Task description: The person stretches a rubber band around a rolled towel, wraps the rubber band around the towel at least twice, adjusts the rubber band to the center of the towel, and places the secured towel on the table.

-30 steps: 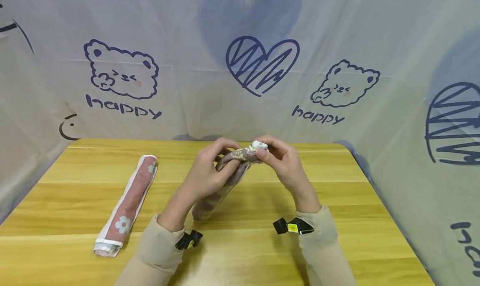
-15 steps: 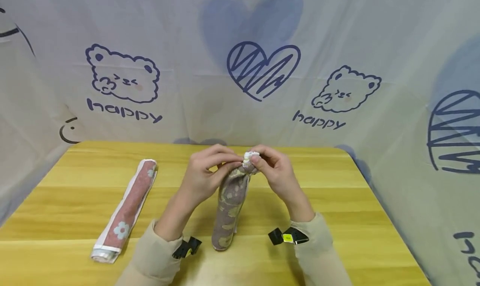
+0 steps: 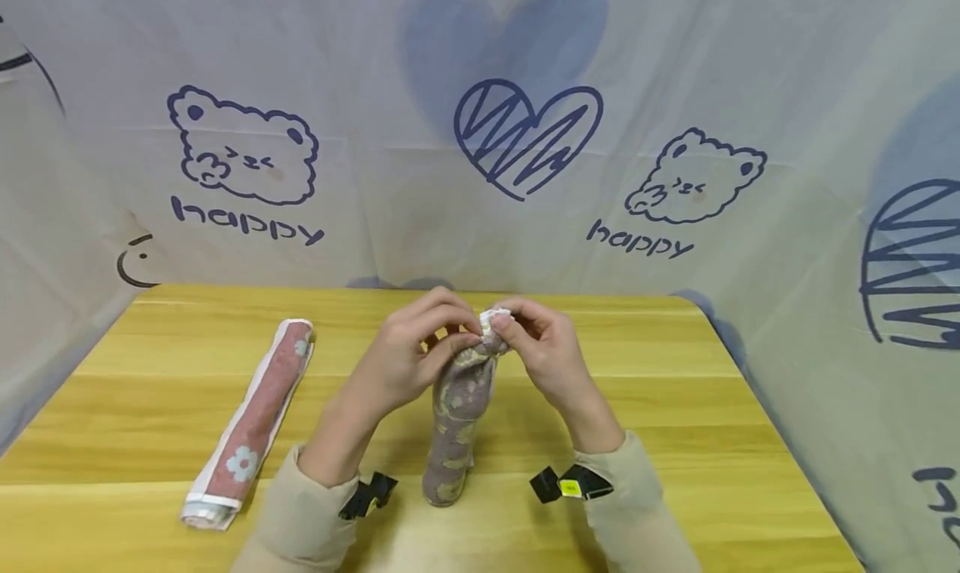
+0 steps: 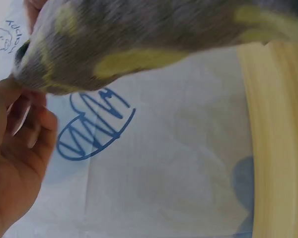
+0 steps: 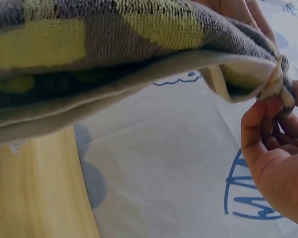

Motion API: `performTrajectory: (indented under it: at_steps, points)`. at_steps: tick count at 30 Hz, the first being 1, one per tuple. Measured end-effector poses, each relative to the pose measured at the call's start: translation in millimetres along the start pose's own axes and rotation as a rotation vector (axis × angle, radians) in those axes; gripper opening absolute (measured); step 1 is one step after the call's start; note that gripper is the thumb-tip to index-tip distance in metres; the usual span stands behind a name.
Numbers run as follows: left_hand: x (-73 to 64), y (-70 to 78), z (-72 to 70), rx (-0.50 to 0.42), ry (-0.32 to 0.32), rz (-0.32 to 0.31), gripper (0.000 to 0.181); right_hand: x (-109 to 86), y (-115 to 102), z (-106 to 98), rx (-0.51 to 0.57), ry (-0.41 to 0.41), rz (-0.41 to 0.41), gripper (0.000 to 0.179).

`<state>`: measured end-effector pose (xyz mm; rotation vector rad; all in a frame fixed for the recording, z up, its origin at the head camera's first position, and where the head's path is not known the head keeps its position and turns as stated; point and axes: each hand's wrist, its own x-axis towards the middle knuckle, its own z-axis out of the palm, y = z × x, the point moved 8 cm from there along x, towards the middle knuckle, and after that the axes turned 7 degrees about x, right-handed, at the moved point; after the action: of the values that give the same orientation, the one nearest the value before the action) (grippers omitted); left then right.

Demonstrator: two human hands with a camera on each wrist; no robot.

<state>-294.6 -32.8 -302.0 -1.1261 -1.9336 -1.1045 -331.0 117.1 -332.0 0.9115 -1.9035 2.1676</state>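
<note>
A grey-purple towel (image 3: 456,419) with yellow patches hangs as a long roll in the head view, its lower end near or on the table. Its white-edged top is bunched, and a thin yellowish band (image 5: 275,75) circles the gathered neck in the right wrist view. My left hand (image 3: 408,348) pinches the bunched top from the left with thumb and fingertips. From the right, my right hand (image 3: 551,358) pinches the white edge between thumb and fingers. In the left wrist view the towel (image 4: 134,49) hides part of the fingers.
A pink rolled towel (image 3: 258,414) with white edges and pale blue flowers lies on the wooden table (image 3: 637,389) at the left. Behind the table hangs a white cloth (image 3: 420,214) printed with bears and hearts.
The towel's lower end has swung toward me, and the roll now hangs more upright. My left fingers have shifted from around the towel to its bunched top. Both hands have come slightly lower.
</note>
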Motion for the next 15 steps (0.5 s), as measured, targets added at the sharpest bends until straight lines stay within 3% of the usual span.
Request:
performTrajectory:
  at_steps: [3, 7, 15]
  points:
    - [1.2, 0.4, 4.4, 0.059, -0.102, -0.059, 0.014, 0.2, -4.4, 1.9, -0.052, 0.027, 0.003, 0.013]
    - [0.7, -0.6, 8.9, 0.105, -0.178, -0.117, 0.010, 1.1, -3.4, 2.2, -0.082, 0.078, 0.037, 0.014]
    - [-3.2, -8.0, 11.6, 0.030, -0.267, -0.165, 0.011, 3.6, 14.2, -0.2, -0.057, 0.115, 0.184, 0.018]
